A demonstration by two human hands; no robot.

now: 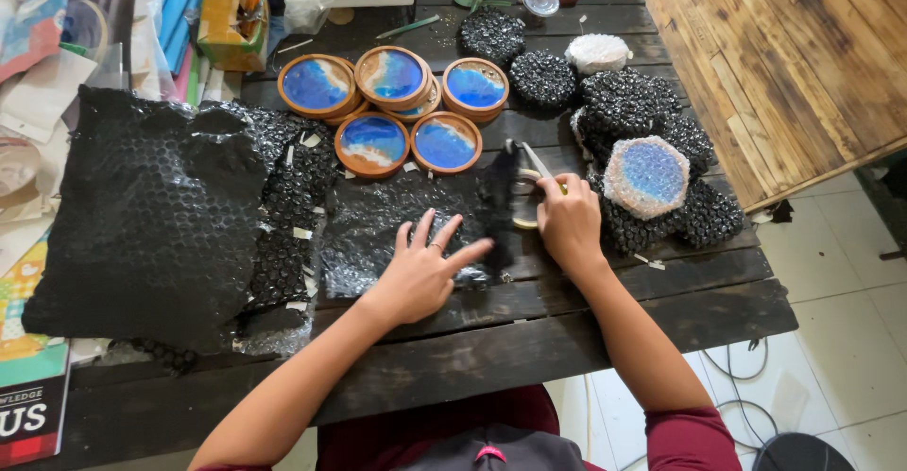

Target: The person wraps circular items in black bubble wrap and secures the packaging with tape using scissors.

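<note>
While the left hand (420,268) lies spread flat on the bubble wrap (406,221) on the table (567,325), the right hand (567,221) grips scissors (529,173). Wrap looks light and floppy; hold it flat by its edge.

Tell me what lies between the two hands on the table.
In the head view, the far end of the bubble-wrap sheet lies between the left hand and the right hand, with the scissors cutting it.

The left hand (420,268) lies flat, palm down, fingers spread forward, forearm reaching in from lower left. The right hand (567,221) is curled in a loose grip, wrist bent, forearm angled from lower right.
</note>
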